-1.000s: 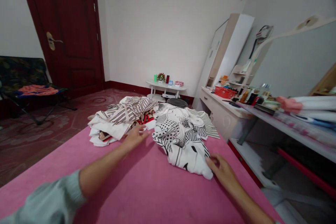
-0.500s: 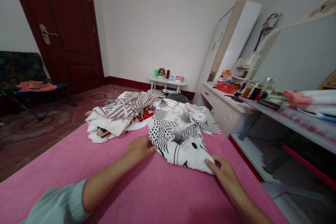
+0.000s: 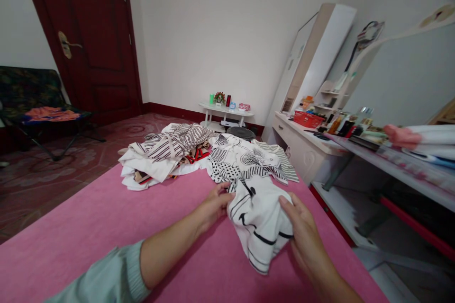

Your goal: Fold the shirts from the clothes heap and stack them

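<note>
A white garment with black prints [image 3: 261, 218] is bunched up between my hands over the pink bed cover [image 3: 170, 236]. My left hand [image 3: 216, 202] pinches its left edge, thumb on top. On its right side my right hand [image 3: 300, 220] grips the cloth, with the fingers partly hidden beneath. Behind it, a white cloth with black dots and stripes [image 3: 245, 154] lies spread out; I cannot tell whether the two are one piece. To the left sits a rumpled pile of striped and white clothes [image 3: 170, 147].
A green-striped cloth [image 3: 286, 163] lies at the far right corner of the bed. Beyond stands a small white table [image 3: 227, 110]. On the right is a dressing table [image 3: 305, 139] with a red basket [image 3: 307, 118] and bottles. A folding chair [image 3: 39, 104] stands at the left.
Both hands have lifted the near part of the garment off the bed and gathered it. Its near end now hangs toward me. My left hand has shifted to the right.
</note>
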`<state>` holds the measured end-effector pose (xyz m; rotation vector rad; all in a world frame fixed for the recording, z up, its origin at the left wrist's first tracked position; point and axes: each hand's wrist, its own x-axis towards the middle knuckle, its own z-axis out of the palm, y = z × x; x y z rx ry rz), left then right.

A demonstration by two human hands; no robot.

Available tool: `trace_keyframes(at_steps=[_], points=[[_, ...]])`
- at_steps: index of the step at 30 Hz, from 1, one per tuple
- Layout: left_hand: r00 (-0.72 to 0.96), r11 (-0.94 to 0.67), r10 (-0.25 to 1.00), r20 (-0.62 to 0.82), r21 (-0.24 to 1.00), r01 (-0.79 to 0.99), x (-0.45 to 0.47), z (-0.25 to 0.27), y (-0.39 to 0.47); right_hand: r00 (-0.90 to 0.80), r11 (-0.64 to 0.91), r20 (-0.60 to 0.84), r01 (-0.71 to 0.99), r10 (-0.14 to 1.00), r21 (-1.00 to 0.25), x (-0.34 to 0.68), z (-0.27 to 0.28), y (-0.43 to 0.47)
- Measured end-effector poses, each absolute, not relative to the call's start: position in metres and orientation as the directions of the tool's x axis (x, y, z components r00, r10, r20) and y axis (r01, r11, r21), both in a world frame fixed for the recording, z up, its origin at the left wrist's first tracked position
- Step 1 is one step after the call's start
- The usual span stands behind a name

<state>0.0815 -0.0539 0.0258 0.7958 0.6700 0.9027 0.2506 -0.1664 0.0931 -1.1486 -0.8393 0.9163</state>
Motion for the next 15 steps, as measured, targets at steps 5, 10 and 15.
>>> trace_keyframes(at_steps=[5, 10, 15], points=[[0.286, 0.233, 0.956, -0.074, 0.783, -0.576, 0.053, 0.063, -0.055, 0.429, 0.148, 0.081, -0.127, 0.899, -0.981, 0.259, 0.111, -0.186], [0.079, -0.081, 0.99, 0.121, 0.917, -0.392, -0.017, 0.127, -0.06, 0.475, 0.074, 0.113, 0.1, 0.872, -0.992, 0.278, 0.127, -0.219], [-0.016, -0.205, 0.977, 0.212, 0.962, 0.182, -0.099, 0.146, -0.078, 0.265, -0.167, -0.05, 0.438, 0.963, -0.883, 0.288, 0.113, -0.259]])
